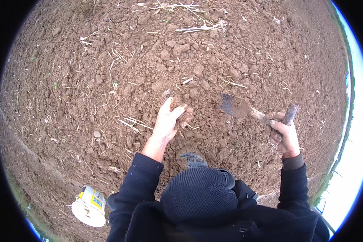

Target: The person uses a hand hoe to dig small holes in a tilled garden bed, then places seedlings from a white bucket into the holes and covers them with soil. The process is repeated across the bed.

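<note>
Above the loose brown soil, my left hand (171, 119) is curled, with what looks like a soil clump (176, 103) between its thumb and fingers. Soil coats those fingertips, and part of the grip is hidden. On the right side, my right hand (282, 130) grips a short-handled hoe (237, 106) close to where its neck meets the handle. The hoe's metal blade is caked with earth and points left, towards my left hand. Its handle end sticks up past my fist.
A white bucket with yellow markings (89, 207) is at the lower left. A soil-smeared boot toe (195, 158) shows just ahead of a dark ribbed knit cap (199, 193). Dry straw (204, 27) and clods (181, 50) lie scattered over the tilled ground.
</note>
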A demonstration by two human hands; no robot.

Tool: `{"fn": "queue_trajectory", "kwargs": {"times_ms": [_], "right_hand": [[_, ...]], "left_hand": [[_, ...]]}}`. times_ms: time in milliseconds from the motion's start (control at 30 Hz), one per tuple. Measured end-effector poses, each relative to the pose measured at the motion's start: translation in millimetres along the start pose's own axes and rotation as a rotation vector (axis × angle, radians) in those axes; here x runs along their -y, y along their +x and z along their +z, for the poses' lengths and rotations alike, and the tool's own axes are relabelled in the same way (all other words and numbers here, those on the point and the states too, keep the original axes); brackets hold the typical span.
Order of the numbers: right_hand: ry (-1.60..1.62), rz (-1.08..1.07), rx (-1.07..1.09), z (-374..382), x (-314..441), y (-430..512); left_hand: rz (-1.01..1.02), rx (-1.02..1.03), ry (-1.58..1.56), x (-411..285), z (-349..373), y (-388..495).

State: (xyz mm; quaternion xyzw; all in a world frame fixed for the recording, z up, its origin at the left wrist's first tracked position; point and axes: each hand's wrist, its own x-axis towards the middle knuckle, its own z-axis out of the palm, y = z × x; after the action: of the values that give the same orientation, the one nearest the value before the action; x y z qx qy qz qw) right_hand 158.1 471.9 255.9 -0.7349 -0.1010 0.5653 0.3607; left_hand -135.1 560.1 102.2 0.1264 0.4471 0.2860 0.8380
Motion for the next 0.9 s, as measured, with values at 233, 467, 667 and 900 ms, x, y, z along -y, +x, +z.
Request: {"fn": "queue_trajectory", "kwargs": {"times_ms": [233, 467, 667, 900], "right_hand": [[0.065, -0.104, 0.035, 47, -5, 21], [-0.131, -0.373, 0.045, 69, 7, 21], [-0.320, -0.782, 0.017, 175, -40, 167], [-0.407, -0.822, 0.119, 127, 20, 82]], "left_hand": [[0.129, -0.179, 0.208, -35, -42, 1], [0.181, -0.296, 0.150, -64, -79, -33], [0.139, -0.436, 0.253, -58, -75, -25], [0.257, -0.435, 0.342, -64, -120, -55]]}}
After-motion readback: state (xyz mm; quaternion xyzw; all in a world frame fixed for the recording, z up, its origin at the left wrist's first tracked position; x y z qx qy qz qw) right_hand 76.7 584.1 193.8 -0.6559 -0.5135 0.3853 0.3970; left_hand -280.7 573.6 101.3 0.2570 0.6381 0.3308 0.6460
